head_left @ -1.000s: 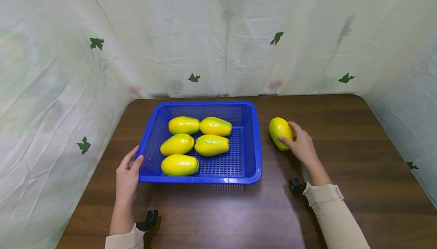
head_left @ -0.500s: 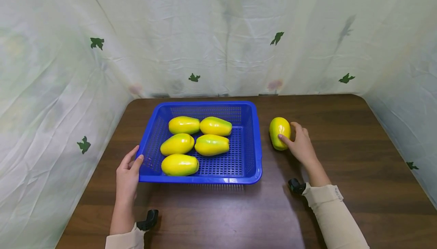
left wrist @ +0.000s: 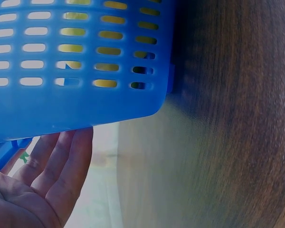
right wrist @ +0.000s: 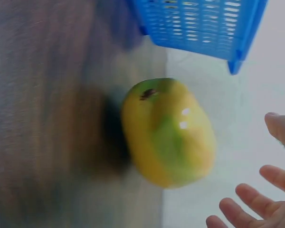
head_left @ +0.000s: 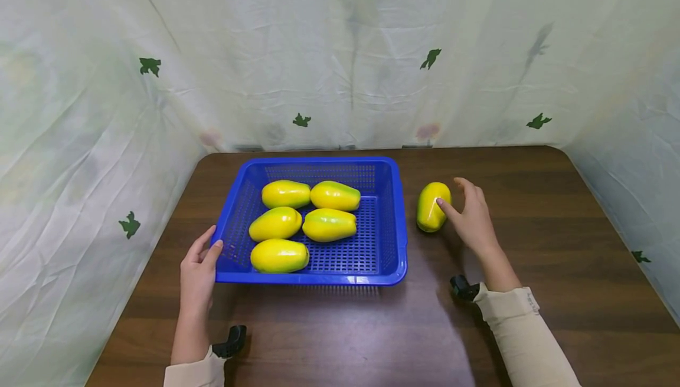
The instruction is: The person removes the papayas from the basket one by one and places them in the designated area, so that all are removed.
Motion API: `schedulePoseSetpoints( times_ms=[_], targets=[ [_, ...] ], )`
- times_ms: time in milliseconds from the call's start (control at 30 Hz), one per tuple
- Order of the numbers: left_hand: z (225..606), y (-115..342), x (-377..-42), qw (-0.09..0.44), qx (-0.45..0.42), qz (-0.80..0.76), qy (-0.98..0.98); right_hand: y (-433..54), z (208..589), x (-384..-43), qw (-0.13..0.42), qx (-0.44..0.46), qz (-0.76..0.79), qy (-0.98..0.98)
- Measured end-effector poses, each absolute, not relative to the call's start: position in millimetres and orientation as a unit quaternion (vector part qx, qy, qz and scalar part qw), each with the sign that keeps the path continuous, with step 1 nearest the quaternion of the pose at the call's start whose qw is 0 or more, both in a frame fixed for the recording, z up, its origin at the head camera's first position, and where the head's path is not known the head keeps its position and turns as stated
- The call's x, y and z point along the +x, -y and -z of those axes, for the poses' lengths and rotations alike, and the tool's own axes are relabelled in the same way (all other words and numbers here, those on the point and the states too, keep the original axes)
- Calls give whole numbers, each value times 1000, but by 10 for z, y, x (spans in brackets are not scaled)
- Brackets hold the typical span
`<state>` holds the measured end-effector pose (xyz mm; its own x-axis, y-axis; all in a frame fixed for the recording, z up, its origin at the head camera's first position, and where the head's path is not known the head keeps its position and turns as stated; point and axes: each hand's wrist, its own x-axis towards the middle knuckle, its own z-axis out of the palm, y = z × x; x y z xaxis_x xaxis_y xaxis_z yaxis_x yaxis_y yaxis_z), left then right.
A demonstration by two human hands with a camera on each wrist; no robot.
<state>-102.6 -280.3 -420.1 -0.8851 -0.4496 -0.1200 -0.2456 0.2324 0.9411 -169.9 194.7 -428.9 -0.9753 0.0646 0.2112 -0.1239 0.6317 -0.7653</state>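
Observation:
My left hand (head_left: 198, 270) grips the left rim of a blue plastic basket (head_left: 401, 222), thumb over the top and fingers against the outside wall, as the left wrist view shows. Several yellow-green papayas (head_left: 278, 255) lie in the basket, mostly in its left and middle. To the basket's right, a single papaya (head_left: 431, 213) rests on the table. Beside it is my right hand (head_left: 475, 228), fingers spread and holding nothing; the thumb overlaps the fruit in the head view. In the right wrist view the fingers (right wrist: 259, 202) stand apart from this papaya (right wrist: 168, 137).
The brown wooden table (head_left: 350, 334) extends around the basket. A pale patterned cloth (head_left: 340, 68) hangs behind it and along both sides. Each wrist carries a small black camera, such as the right one (head_left: 464, 288).
My right hand has loosened from the lone papaya, its fingers opening away to the right. The papaya has shifted slightly. My left hand and the basket have stayed put.

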Motion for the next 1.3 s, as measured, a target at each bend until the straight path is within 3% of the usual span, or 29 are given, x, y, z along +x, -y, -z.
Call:
schedulePoseSetpoints(
  times_ms=[500,967,1300],
  targets=[
    [4214,2792,-1033,80,220,583,778,-1747,3750,-1653,166,82,-422,888],
    [4223,2819,-1027,89,228,587,771,-1191,3298,-1671,170,187,-435,864],
    [4204,2805,-1029,88,227,587,772,-755,3314,-1864,143,263,-424,854]
  ],
)
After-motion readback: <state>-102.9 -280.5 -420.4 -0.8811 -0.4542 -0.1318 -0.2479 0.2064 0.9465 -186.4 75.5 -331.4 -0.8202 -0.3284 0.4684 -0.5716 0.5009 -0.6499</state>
